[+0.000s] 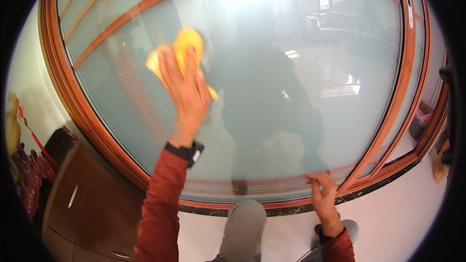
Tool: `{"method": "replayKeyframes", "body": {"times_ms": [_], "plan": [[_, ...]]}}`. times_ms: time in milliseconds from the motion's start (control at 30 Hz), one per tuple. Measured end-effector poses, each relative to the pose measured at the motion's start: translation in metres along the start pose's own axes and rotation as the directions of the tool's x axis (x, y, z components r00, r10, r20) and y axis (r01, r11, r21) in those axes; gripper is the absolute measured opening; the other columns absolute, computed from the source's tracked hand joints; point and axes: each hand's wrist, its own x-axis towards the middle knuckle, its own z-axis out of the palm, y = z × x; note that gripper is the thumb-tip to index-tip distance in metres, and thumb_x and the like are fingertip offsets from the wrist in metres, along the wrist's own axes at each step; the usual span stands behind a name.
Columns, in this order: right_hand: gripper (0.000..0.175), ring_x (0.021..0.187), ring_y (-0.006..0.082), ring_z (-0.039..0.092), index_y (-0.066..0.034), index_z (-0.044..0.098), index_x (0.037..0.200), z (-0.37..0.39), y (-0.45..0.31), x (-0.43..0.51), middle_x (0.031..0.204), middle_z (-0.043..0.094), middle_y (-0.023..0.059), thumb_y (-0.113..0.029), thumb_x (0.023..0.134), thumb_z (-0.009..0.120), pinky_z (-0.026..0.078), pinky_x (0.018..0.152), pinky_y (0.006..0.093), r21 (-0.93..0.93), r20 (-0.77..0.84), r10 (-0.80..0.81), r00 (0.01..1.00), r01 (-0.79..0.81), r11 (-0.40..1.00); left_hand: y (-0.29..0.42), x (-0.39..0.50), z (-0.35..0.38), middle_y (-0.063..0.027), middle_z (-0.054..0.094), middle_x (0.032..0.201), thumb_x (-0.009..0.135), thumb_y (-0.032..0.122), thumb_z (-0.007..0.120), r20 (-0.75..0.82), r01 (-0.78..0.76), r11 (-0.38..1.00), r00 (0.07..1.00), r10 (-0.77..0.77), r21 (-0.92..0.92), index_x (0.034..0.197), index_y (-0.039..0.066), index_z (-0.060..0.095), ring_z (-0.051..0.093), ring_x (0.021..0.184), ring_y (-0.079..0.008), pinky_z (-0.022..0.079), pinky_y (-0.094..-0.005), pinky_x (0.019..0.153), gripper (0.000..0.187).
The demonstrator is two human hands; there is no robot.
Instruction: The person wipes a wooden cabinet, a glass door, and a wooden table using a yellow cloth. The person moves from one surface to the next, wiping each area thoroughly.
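My left hand point(187, 87) presses a bunched yellow cloth point(189, 43) against the upper left part of a frosted glass door panel point(262, 116). Its fingers are spread over the cloth, and both are slightly blurred. Low on the right, my right hand point(324, 193) is near the panel's bottom rail, fingers bent, with thumb and forefinger close together; nothing shows in it. Whether its fingertips touch the glass I cannot tell. The panel sits in a reddish-brown wood-look frame point(395, 116) and shows a dark reflection of a person.
A dark brown cabinet point(98, 193) with metal handles stands at the lower left, a carved reddish ornament point(34, 182) beside it. My knee point(244, 225) is close to the dark sill. At the right, a bin point(420, 125) stands beyond the door frame.
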Motion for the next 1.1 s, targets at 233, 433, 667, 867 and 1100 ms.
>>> {"method": "replayKeyframes", "body": {"times_ms": [233,433,667,867,1100], "plan": [[0.02,0.077,0.0252,0.068,0.0018,0.069,0.102,-0.007,0.022,0.014,0.086,0.068,0.0155,0.012,0.092,0.056,0.053,0.07,0.0324,-0.015,0.059,-0.05,0.997,0.051,0.999,0.066,-0.031,0.026,-0.0265,0.032,0.163,0.094,0.021,0.063,-0.016,0.059,0.998,0.998,-0.06,-0.037,0.151,0.012,0.052,0.029,0.148,-0.0526,0.025,-0.0687,0.112,0.059],[0.018,0.074,0.0262,0.068,0.0027,0.07,0.101,-0.036,0.039,0.019,0.085,0.067,0.0163,0.011,0.092,0.057,0.053,0.068,0.0331,0.01,0.09,-0.076,0.993,0.075,0.997,0.13,-0.193,0.011,-0.0191,0.047,0.153,0.084,0.029,0.076,0.36,-0.216,0.974,0.905,0.226,-0.069,0.134,0.016,0.064,0.043,0.138,-0.0456,0.035,-0.0693,0.101,0.053],[0.018,0.075,0.0237,0.069,0.0027,0.07,0.103,-0.06,0.072,0.029,0.088,0.069,0.0153,0.011,0.093,0.058,0.054,0.068,0.0316,0.083,0.094,-0.033,0.995,0.025,0.996,0.122,-0.071,0.022,-0.0251,0.048,0.149,0.09,0.019,0.067,0.192,-0.344,0.937,0.925,0.327,0.065,0.131,0.013,0.066,0.044,0.135,-0.0476,0.038,-0.0708,0.097,0.041],[0.017,0.079,0.018,0.068,0.002,0.07,0.103,-0.071,0.09,0.037,0.093,0.068,0.0112,0.009,0.097,0.056,0.052,0.069,0.0285,0.189,0.139,-0.032,0.99,0.005,0.982,0.142,0.095,0.046,-0.0289,0.026,0.164,0.099,0.014,0.055,-0.1,0.094,0.995,0.99,-0.096,-0.031,0.152,0.007,0.049,0.024,0.15,-0.0516,0.021,-0.0623,0.119,0.054],[0.018,0.074,0.0215,0.07,0.0028,0.071,0.1,-0.099,0.104,0.051,0.088,0.07,0.0142,0.011,0.093,0.057,0.054,0.067,0.0308,0.137,0.076,-0.048,0.996,0.037,0.99,0.232,-0.067,0.049,-0.0238,0.038,0.16,0.093,0.023,0.063,0.396,-0.184,0.983,0.903,0.167,0.005,0.141,0.012,0.058,0.038,0.145,-0.0483,0.036,-0.0734,0.105,0.049]]}}
